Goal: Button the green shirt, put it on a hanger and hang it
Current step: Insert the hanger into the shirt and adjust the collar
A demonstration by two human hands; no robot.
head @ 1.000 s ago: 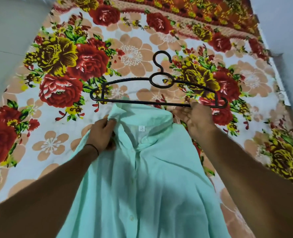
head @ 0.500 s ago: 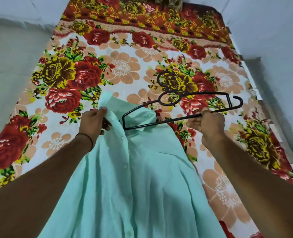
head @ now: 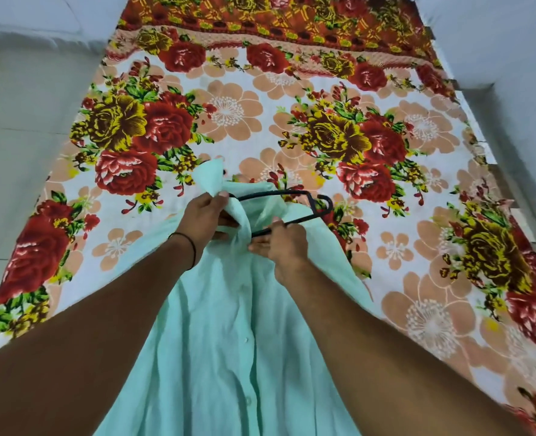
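The light green shirt [head: 229, 335] lies lengthwise on the floral bedsheet [head: 229, 114], its front buttoned down the middle and its collar toward the far end. My left hand [head: 207, 215] pinches the left side of the collar and lifts it. My right hand [head: 282, 247] grips the lower bar of the black hanger [head: 318, 206]. The hanger's left part is inside the neck opening, hidden by fabric. Its right end sticks out over the shirt's right shoulder, and its hook is not visible.
The bed fills the middle of the view, with a dark red border band [head: 276, 23] at its far end. Grey floor [head: 24, 121] runs along the left and a pale wall [head: 512, 58] along the right.
My right hand has pushed the hanger left and down into the shirt's neck; its hook has gone out of sight. My left hand still holds the collar and has lifted it higher.
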